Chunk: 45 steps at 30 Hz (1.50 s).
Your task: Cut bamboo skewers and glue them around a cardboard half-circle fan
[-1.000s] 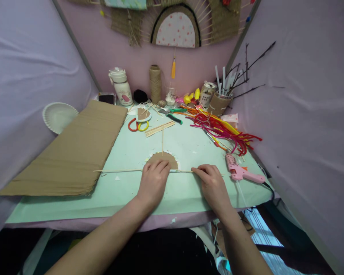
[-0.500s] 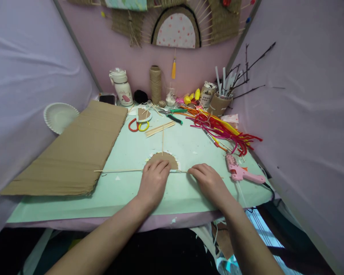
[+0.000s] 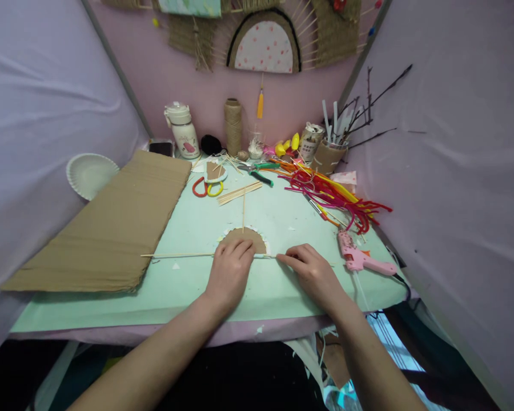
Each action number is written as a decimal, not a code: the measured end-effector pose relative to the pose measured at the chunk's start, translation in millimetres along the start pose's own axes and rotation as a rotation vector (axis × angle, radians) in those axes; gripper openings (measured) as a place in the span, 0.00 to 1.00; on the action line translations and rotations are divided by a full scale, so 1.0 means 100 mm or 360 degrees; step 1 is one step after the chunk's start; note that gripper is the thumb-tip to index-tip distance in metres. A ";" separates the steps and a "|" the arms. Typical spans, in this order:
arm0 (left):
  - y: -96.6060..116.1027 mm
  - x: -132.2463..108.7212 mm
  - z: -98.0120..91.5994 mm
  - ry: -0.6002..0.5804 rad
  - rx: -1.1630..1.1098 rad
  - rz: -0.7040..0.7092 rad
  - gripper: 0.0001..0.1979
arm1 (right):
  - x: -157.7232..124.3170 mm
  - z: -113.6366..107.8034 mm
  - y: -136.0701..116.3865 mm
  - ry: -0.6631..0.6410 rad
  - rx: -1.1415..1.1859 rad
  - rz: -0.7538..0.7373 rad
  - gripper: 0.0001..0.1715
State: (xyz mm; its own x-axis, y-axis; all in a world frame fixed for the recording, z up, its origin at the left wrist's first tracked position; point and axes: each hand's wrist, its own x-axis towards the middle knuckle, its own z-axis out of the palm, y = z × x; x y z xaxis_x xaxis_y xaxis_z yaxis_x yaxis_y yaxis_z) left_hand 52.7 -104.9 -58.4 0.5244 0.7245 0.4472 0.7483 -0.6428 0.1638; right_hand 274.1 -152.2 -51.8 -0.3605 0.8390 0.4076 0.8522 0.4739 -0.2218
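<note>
Two bare hands work on a pale green table [image 3: 188,302]. At lower centre, the left hand [image 3: 230,268] lies palm down over the straight edge of a cardboard half-circle [image 3: 251,237], in the middle of the frame; whether it grips is hidden. To its right, the right hand [image 3: 310,271] has fingertips at a long thin stick [image 3: 177,255] running along that edge; a closed pinch cannot be confirmed. A pink glue gun [image 3: 355,257] lies at right, a cardboard sheet [image 3: 107,228] at left. Beyond, upper centre, stands a twine spool [image 3: 233,125].
</note>
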 end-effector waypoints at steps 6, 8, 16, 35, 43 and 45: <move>0.00 0.00 0.00 0.0010 0.0010 0.0005 0.12 | 0.00 0.02 -0.01 0.0019 -0.0020 0.0007 0.17; 0.00 0.00 0.00 0.0006 0.0014 0.0004 0.12 | 0.01 0.02 -0.01 0.0030 -0.0024 0.0001 0.18; 0.02 0.01 0.00 0.0026 -0.0018 -0.0018 0.12 | 0.02 0.05 0.00 0.0044 -0.0059 -0.0038 0.17; 0.01 0.03 -0.01 -0.0015 -0.0010 -0.0012 0.12 | 0.01 0.09 0.00 0.0105 -0.0074 -0.0040 0.21; 0.01 0.03 -0.01 -0.0064 0.0025 -0.0019 0.10 | 0.00 0.12 0.02 0.0095 -0.0040 -0.0055 0.22; 0.00 0.02 -0.01 -0.0055 0.0029 -0.0021 0.10 | 0.00 0.12 0.02 0.0096 -0.0030 -0.0057 0.22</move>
State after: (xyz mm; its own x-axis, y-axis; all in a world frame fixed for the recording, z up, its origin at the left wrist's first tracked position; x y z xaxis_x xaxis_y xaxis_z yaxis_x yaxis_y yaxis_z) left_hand 53.9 -103.9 -56.9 0.5279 0.7412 0.4146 0.7625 -0.6286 0.1531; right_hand 270.9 -147.8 -62.9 -0.3679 0.8037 0.4677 0.8463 0.4978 -0.1897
